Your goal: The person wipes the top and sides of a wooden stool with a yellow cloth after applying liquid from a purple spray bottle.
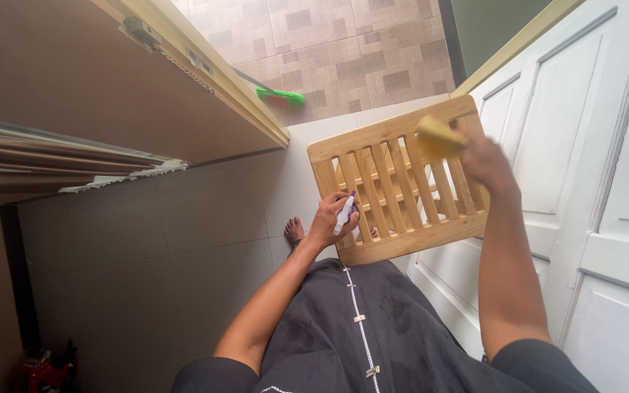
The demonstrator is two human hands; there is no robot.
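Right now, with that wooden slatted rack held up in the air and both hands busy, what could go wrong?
The left hand grips the slatted wooden rack while also holding a small white and purple bottle, so either might slip. A bare foot shows on the tiled floor near the rack and could be struck if it falls. The right hand, blurred, presses a yellow sponge against the slats, which may tip the rack.

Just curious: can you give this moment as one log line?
left hand: holds spray bottle, on rack | right hand: presses yellow cloth on rack
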